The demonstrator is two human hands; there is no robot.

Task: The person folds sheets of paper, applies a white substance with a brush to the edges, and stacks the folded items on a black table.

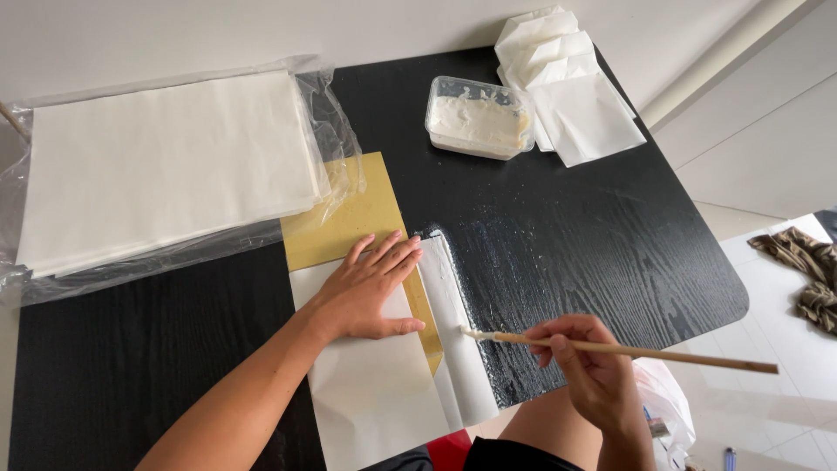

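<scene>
Black wood-grain table [174, 349] under everything, and my left hand [370, 288] lies flat on it, fingers spread a little, pressing down a white sheet [375, 384] that overlaps a yellow board [349, 218]. My right hand [588, 371] is closed around a thin wooden brush [628, 351], its pale tip touching the folded white flap [462, 349] along the sheet's right edge. Beside the flap the table shines wet in streaks.

At the far edge stands one clear plastic tub [478, 118] of white paste, with a loose pile of folded white papers [567, 83] just right of it. To the left sits one thick stack of white sheets [166, 166] in a crinkled clear bag, covering a corner of the yellow board.

The white sheet's near end runs out of view at the bottom. How many papers are in the pile I cannot tell. A patterned cloth [806, 270] lies on the floor at the right, cut off by the frame.
</scene>
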